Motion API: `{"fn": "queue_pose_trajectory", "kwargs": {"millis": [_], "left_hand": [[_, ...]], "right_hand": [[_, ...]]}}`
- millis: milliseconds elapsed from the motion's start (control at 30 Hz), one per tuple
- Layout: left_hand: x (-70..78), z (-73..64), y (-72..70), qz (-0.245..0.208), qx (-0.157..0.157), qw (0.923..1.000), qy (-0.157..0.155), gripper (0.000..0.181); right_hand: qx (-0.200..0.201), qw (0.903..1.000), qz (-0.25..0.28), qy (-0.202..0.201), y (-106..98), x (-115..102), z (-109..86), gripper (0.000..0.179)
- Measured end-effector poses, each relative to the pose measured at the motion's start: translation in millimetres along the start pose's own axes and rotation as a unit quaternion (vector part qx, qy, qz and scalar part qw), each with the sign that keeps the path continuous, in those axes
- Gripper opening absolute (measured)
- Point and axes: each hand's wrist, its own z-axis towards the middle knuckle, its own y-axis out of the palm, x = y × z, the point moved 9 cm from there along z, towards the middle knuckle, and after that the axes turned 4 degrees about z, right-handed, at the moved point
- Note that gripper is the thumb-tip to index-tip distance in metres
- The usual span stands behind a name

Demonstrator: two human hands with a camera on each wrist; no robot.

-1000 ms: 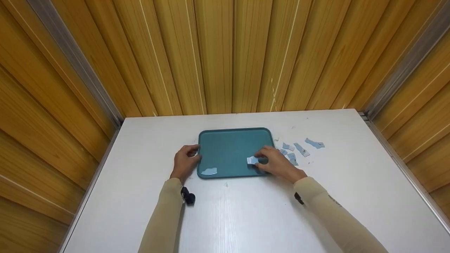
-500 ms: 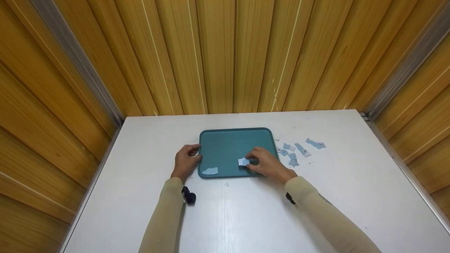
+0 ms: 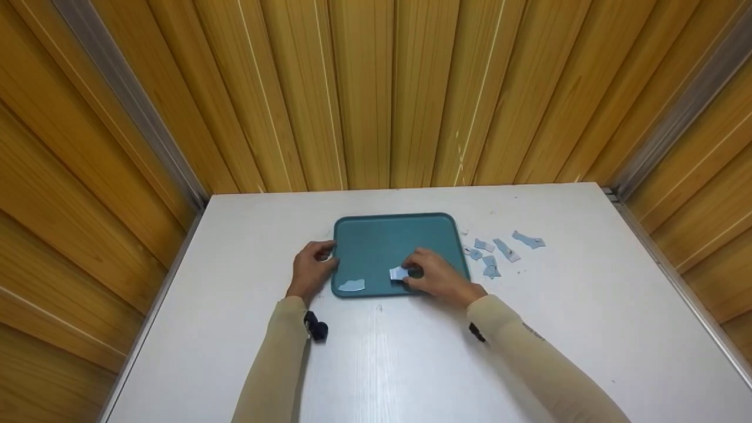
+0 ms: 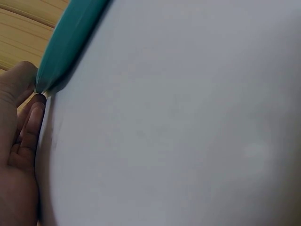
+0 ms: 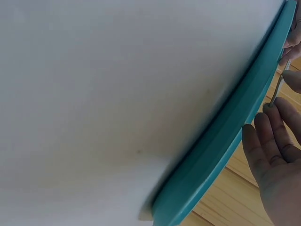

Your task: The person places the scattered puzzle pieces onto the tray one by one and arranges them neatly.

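Observation:
My right hand [image 3: 437, 276] pinches a thin light-blue puzzle piece [image 3: 398, 274] between thumb and fingers, low over the front part of the teal tray [image 3: 376, 241]. In the right wrist view that puzzle piece [image 5: 277, 89] shows edge-on above the tray's rim [image 5: 207, 155]. Another pale-blue, wavy-edged puzzle piece [image 3: 352, 285] lies flat in the tray's front left corner. My left hand [image 3: 309, 269] holds the tray's left rim with thumb and fingers. The left wrist view has those fingers [image 4: 34, 120] against the rim near the tabletop.
Several loose light-blue puzzle pieces [image 3: 506, 250] lie on the white table [image 3: 376, 352] to the right of the tray, some overlapping. Yellow wood-look panels [image 3: 364, 94] stand behind the table and on both sides.
My right hand has moved left across the tray, carrying the pinched puzzle piece toward the one in the corner. The left hand stays at the rim.

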Motion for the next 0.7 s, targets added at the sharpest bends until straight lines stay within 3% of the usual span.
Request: {"fn": "queue_pose_trajectory", "kwargs": {"millis": [300, 533, 700], "left_hand": [[-1.1, -0.3, 0.1, -0.007, 0.001, 0.9999, -0.012, 0.042], [2.2, 1.2, -0.7, -0.005, 0.009, 0.9998, 0.017, 0.041], [1.0, 2.5, -0.7, 0.002, 0.011, 0.9998, 0.018, 0.041]], "right_hand": [[-0.011, 0.9999, 0.001, 0.003, 10.0, -6.4, 3.9, 0.027], [-0.018, 0.9997, -0.015, -0.002, 16.9, -11.3, 6.0, 0.028], [-0.020, 0.9995, -0.020, -0.011, 21.1, -14.3, 7.5, 0.028]]}}
